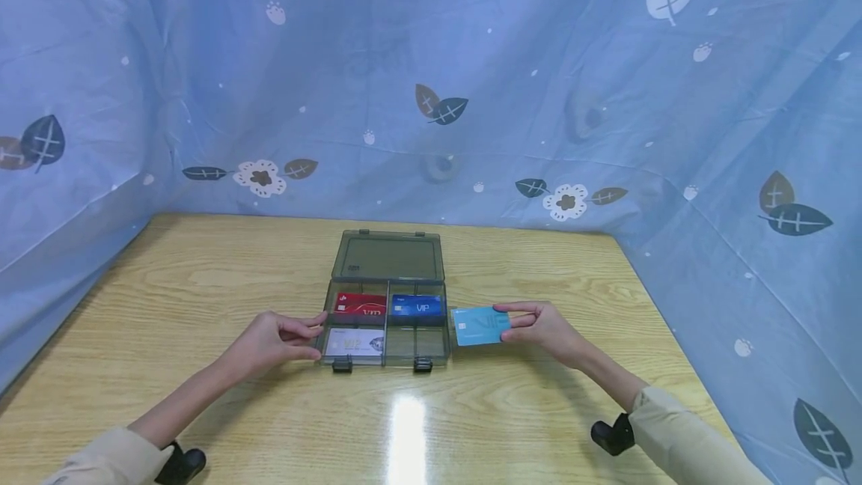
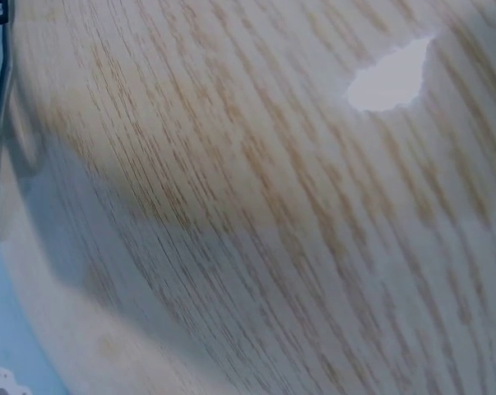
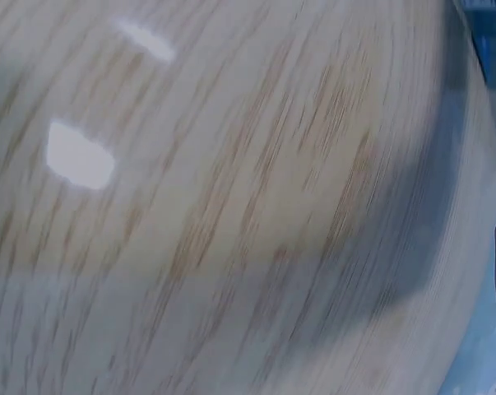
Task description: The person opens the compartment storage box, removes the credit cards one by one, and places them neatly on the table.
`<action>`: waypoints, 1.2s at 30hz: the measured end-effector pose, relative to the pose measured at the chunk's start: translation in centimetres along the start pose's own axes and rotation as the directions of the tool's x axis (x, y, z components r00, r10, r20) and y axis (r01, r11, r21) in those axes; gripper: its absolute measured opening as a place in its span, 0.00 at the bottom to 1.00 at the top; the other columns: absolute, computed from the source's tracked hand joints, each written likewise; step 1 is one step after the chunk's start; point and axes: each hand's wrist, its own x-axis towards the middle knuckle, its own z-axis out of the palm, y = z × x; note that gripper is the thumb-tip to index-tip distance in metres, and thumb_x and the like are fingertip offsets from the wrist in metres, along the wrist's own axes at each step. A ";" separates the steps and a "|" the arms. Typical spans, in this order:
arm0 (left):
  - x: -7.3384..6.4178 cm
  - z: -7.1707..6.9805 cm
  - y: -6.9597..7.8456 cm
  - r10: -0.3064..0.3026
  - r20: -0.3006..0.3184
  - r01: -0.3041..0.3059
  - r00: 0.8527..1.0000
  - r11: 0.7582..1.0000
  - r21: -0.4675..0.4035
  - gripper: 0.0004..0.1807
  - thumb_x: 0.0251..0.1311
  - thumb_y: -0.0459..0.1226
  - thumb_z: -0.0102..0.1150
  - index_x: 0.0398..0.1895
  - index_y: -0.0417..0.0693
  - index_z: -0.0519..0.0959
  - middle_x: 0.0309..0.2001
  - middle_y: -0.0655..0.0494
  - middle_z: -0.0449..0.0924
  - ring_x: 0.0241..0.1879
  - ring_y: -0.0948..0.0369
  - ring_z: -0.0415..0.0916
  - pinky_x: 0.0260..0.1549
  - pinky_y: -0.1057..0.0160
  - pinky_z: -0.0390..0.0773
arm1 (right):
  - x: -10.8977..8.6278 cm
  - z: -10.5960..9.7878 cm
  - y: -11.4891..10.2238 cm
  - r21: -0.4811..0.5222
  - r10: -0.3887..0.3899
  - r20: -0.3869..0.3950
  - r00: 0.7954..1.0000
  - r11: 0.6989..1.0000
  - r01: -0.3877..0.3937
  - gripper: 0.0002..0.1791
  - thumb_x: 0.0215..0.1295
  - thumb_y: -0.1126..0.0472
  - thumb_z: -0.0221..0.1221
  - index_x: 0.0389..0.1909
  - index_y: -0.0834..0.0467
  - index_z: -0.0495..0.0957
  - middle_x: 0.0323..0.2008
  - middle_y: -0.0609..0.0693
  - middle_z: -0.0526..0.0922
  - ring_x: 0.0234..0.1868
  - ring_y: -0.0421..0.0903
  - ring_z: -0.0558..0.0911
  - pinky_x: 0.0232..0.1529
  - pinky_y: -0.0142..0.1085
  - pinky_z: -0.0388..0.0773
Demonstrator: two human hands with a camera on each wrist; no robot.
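Note:
A smoky clear plastic case (image 1: 383, 361) lies with its lid (image 1: 389, 259) tipped back. Its back left compartment holds a red VIP card (image 1: 360, 304) and its back right one a dark blue VIP card (image 1: 416, 305). In the front left compartment lies a silver-white VIP card (image 1: 355, 342); the front right one (image 1: 414, 343) has no card in it. My right hand (image 1: 539, 329) pinches the right end of a light blue VIP card (image 1: 480, 326) just right of the case. At the case's left side, my left hand (image 1: 279, 339) touches the edge with index finger and thumb.
The case rests on a light wood-grain table (image 1: 337, 432). Two dark latches (image 1: 342, 365) stick out from the case's front edge. A blue leaf-patterned cloth (image 1: 377, 43) hangs behind the table and along both sides. Light glares off the tabletop in front.

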 end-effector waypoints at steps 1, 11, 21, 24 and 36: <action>0.0 0.0 0.0 -0.002 0.000 0.002 1.000 1.000 -0.005 0.17 0.47 0.36 0.74 0.38 0.34 0.85 0.57 0.35 0.73 0.48 0.50 0.80 0.38 0.67 0.83 | -0.1 -0.3 0.2 0.001 -0.004 0.003 1.000 1.000 0.004 0.33 0.56 0.68 0.67 0.62 0.73 0.68 0.38 0.54 0.87 0.41 0.41 0.85 0.43 0.33 0.82; -0.1 0.0 0.3 -0.017 -0.005 0.017 1.000 1.000 -0.002 0.17 0.47 0.35 0.74 0.39 0.33 0.84 0.57 0.35 0.73 0.47 0.49 0.81 0.38 0.67 0.83 | -0.2 -3.2 1.5 0.011 -0.016 0.015 1.000 1.000 0.016 0.32 0.57 0.70 0.65 0.62 0.75 0.67 0.37 0.53 0.87 0.41 0.40 0.85 0.42 0.32 0.82; -0.1 0.1 0.1 -0.011 -0.004 0.011 1.000 1.000 -0.004 0.17 0.46 0.35 0.74 0.38 0.34 0.85 0.57 0.36 0.73 0.47 0.50 0.81 0.38 0.67 0.83 | 1.4 -4.9 2.0 -0.020 0.027 -0.034 0.999 0.999 -0.028 0.33 0.60 0.70 0.64 0.64 0.74 0.63 0.36 0.51 0.87 0.39 0.36 0.84 0.42 0.28 0.81; -0.1 0.0 0.0 -0.007 -0.002 0.007 1.000 1.000 -0.017 0.16 0.47 0.35 0.74 0.38 0.34 0.85 0.57 0.35 0.73 0.48 0.50 0.81 0.37 0.67 0.83 | 2.2 -5.2 2.0 -0.008 0.038 -0.048 0.998 0.999 -0.038 0.33 0.59 0.70 0.64 0.65 0.73 0.64 0.34 0.50 0.88 0.38 0.35 0.83 0.41 0.28 0.81; -0.1 0.1 -0.2 -0.004 0.003 0.004 1.000 1.000 -0.022 0.18 0.46 0.36 0.74 0.39 0.33 0.84 0.57 0.34 0.72 0.49 0.47 0.79 0.39 0.66 0.83 | 5.1 -6.6 2.4 0.091 0.050 -0.055 0.997 0.995 -0.045 0.30 0.62 0.73 0.61 0.66 0.69 0.65 0.35 0.49 0.87 0.39 0.38 0.85 0.42 0.30 0.82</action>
